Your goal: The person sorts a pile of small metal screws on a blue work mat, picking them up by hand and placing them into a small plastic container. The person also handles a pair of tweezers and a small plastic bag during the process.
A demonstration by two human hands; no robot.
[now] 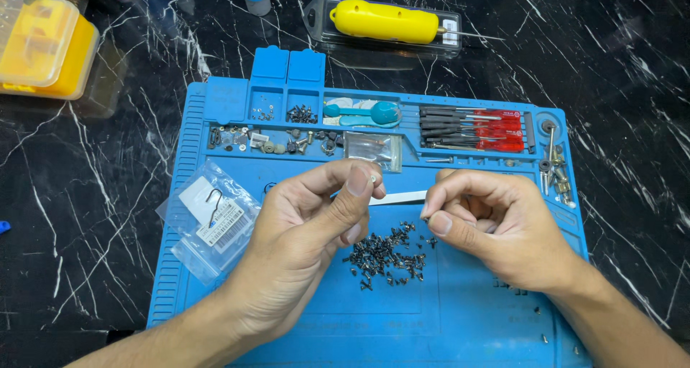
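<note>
My left hand hovers above a blue work mat and pinches a tiny silver screw between thumb and forefinger. My right hand is beside it, fingers curled, thumb and forefinger pinched on a small dark screw. A thin silvery tool, perhaps tweezers, runs between the two hands; which hand holds it I cannot tell. Just below the hands a pile of several small black screws lies on the mat.
Clear plastic bags lie at the mat's left. The mat's top trays hold small screws and parts, a teal tool and red-handled screwdrivers. Beyond are a yellow tool in packaging and a yellow box on black marble.
</note>
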